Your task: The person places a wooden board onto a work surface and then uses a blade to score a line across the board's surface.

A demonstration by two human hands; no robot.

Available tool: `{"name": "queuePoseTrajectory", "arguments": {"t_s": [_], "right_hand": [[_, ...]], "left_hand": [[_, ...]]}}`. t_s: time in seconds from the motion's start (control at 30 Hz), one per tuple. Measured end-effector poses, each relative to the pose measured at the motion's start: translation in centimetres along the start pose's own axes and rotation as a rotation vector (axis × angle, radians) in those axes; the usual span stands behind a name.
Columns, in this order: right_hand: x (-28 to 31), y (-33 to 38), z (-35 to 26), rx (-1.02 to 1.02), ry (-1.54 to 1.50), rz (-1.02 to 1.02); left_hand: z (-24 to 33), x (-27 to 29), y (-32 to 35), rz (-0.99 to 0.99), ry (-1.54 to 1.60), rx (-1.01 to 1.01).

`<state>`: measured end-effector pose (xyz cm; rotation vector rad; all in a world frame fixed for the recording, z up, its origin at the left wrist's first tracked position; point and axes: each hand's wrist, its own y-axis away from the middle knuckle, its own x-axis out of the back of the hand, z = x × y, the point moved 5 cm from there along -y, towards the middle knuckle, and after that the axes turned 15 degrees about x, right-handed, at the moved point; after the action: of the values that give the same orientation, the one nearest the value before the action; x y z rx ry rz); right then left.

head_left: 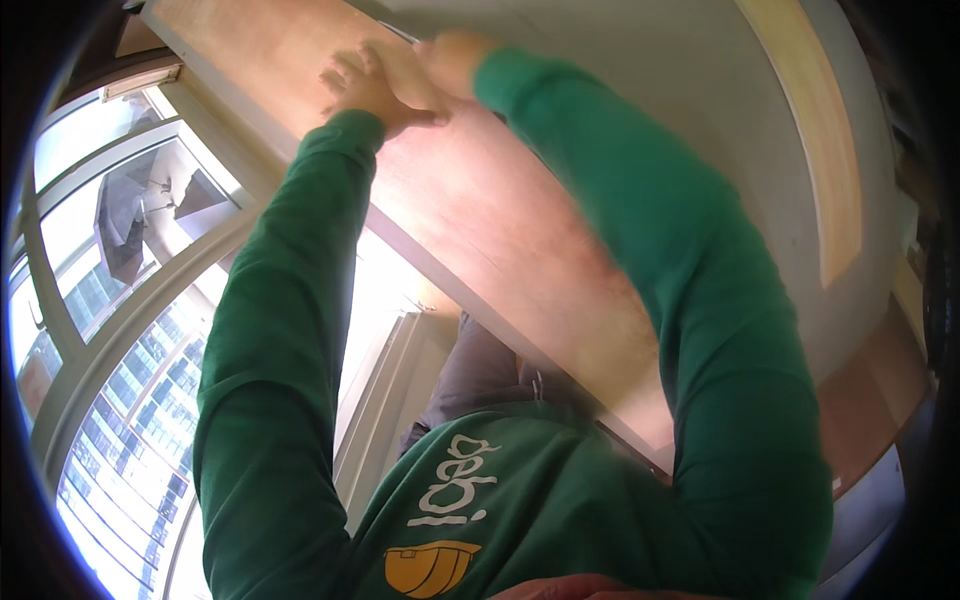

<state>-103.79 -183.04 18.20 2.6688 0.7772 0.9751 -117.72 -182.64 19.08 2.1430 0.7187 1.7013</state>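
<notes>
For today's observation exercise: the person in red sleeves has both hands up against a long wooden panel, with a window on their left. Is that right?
Not quite: the sleeves are green, not red. The head view shows the left hand and the right hand both up against the long wooden panel, with the window on the person's left.

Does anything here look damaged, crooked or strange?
Nothing stands out. The left hand and right hand press flat against the light brown wooden panel; its visible surface shows no crack or damage, though motion blur hides fine detail.

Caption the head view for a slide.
Both hands, left hand and right hand, press against a long wooden panel beside a window.
</notes>
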Motion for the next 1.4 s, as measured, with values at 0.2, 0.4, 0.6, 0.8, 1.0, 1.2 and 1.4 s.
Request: {"name": "queuePoseTrajectory", "arguments": {"t_s": [0.2, 0.4, 0.6, 0.8, 1.0, 1.2, 1.4], "right_hand": [[-4.8, 17.1, 6.2, 0.008, 0.054, 0.095], [-7.9, 35.1, 8.8, -0.187, 0.059, 0.046], [-7.1, 36.2, 8.3, -0.244, -0.085, 0.092], [-3.6, 25.5, 7.2, -0.12, -0.13, 0.267], [-0.6, 4.9, 4.0, 0.093, -0.277, 0.311], [-2.1, -13.9, 0.7, 0.283, -0.171, 0.558], [1.3, -18.7, -1.3, 0.214, -0.205, 0.304]], "left_hand": [[-0.1, -0.9, 0.0, 0.038, 0.032, -0.055], [0.3, -1.5, -0.2, 0.03, 0.018, -0.029], [-0.1, -1.8, -0.3, 0.061, 0.055, -0.062], [0.0, -1.5, -0.5, 0.001, -0.012, -0.004], [-0.2, -0.1, -1.3, -0.089, -0.009, 0.042], [-1.7, 0.9, -2.0, -0.143, 0.019, 0.072], [-0.9, 1.2, -2.2, -0.121, 0.028, 0.024]]}}
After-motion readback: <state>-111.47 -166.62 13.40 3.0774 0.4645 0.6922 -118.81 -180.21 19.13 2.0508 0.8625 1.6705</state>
